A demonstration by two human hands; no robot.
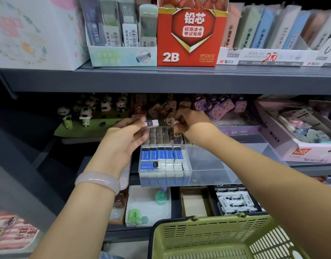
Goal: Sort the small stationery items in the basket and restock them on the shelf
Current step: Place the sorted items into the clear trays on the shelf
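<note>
My left hand (123, 135) pinches a small white and blue eraser (152, 123) between thumb and fingertips, just above the back rows of a clear plastic bin (207, 161) on the middle shelf. Blue-sleeved erasers (161, 155) fill the bin's front left section, and brownish ones (159, 135) stand behind them. My right hand (187, 119) reaches over the same bin, its fingertips curled around a small pale item (176, 122) that I cannot identify. The green basket (217, 238) sits at the bottom right, its inside mostly out of view.
A red 2B lead box (191, 38) and pencil-lead packs stand on the upper shelf. Panda figures (86, 113) sit to the left of the bin and a pink carton (301, 131) to its right. Cardboard trays (194, 202) with small items lie on the lower shelf.
</note>
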